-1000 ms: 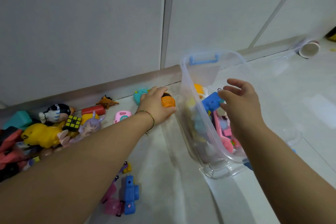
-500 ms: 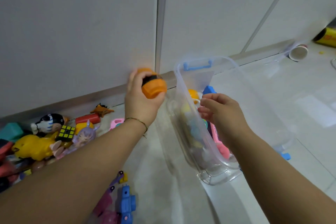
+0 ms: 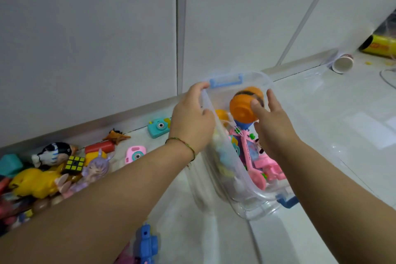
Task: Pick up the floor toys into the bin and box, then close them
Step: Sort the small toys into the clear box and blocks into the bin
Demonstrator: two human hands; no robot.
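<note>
Clear plastic bin [image 3: 246,191] is sitting on the pale floor [image 3: 321,156], lid off, leaning a bit; using it as landmark. A blue handle [image 3: 226,79] is showing at the bin's far end, another blue handle [image 3: 288,202] at its near end. Pink and blue toys are piling inside the bin.

Left hand [image 3: 191,122] is gripping the bin's left rim near the far end, thumb inside the wall, fingers curled over the outside and pressed together. A thin cord bracelet [image 3: 182,146] is circling that wrist.

Right hand [image 3: 271,118] is reaching over the bin's opening, fingers [image 3: 258,109] loosely spread, tips touching the orange ball toy [image 3: 243,107]. Cannot tell whether the hand is gripping it or just touching it. The ball toy, with its dark band, is hanging above the toys inside the bin's far half.

Left of the bin, toys are lying on the floor: a yellow plush [image 3: 36,181], a purple-haired doll [image 3: 94,169], a black-and-white figure [image 3: 54,152], a teal toy camera [image 3: 158,127], a pink toy camera [image 3: 135,154], a red cylinder [image 3: 99,148], a black-and-yellow puzzle cube [image 3: 75,164], a small brown animal figure [image 3: 116,135]. A blue toy [image 3: 146,242] is lying near-left of the bin.

Far right of the bin, a paper cup [image 3: 342,62] is lying on its side, a yellow tube [image 3: 379,46] beyond it.
</note>
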